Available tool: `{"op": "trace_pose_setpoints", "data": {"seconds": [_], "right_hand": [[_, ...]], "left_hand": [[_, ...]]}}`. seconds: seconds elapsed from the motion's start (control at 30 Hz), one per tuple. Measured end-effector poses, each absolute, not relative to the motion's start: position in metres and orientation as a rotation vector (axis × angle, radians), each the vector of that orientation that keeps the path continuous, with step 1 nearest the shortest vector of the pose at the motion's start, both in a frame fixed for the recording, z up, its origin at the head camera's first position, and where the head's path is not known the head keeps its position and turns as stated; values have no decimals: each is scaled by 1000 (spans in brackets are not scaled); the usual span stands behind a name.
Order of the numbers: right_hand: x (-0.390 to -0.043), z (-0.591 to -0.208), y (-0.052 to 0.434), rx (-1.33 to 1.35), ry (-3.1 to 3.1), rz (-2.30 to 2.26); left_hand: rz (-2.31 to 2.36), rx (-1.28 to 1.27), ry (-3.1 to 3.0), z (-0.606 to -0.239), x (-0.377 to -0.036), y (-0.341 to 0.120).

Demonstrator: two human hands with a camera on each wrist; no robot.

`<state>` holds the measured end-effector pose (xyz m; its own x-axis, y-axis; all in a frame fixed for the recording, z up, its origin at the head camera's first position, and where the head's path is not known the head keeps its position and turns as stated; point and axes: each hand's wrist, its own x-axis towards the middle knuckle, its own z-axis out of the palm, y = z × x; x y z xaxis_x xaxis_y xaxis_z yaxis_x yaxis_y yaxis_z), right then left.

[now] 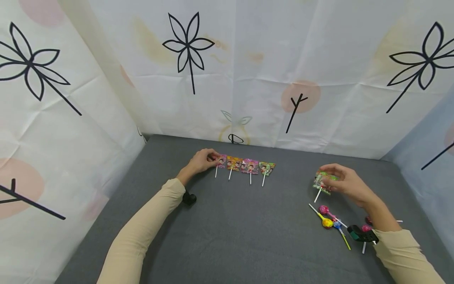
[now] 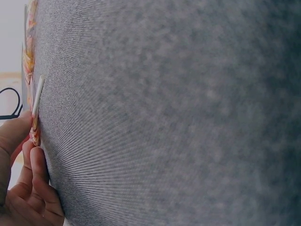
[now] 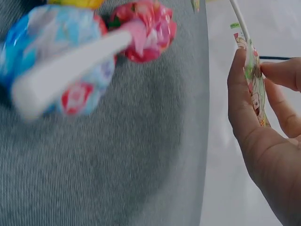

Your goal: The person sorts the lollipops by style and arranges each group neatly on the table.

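Beige sleeves [image 1: 127,240] are nearest to the camera, reaching over the grey worktop [image 1: 230,236]. The left hand [image 1: 200,161] pinches the first pink packet [image 1: 222,161] between thumb and fingers, with little gap, at the left end of a row. Next to it lie the orange packet [image 1: 234,163], the second pink packet [image 1: 250,165] and the lime packet [image 1: 267,167]. The right hand [image 1: 349,184] is also nearly closed, pinching the green packet [image 1: 318,179] by its wrapper; just nearer lie the yellow lollipop [image 1: 327,223], pink lollipop [image 1: 323,210] and blue lollipop [image 1: 337,224]
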<state>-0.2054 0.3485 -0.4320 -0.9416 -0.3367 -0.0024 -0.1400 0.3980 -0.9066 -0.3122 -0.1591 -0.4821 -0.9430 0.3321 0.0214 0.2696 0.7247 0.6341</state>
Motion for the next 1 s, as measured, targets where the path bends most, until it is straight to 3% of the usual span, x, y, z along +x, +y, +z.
{"op": "trace_pose_setpoints", "data": {"seconds": [1.0], "right_hand": [[-230,-442,291,-457,2409,-1715]], "left_hand": [[1016,505,2837,-482,-313,-158]]}}
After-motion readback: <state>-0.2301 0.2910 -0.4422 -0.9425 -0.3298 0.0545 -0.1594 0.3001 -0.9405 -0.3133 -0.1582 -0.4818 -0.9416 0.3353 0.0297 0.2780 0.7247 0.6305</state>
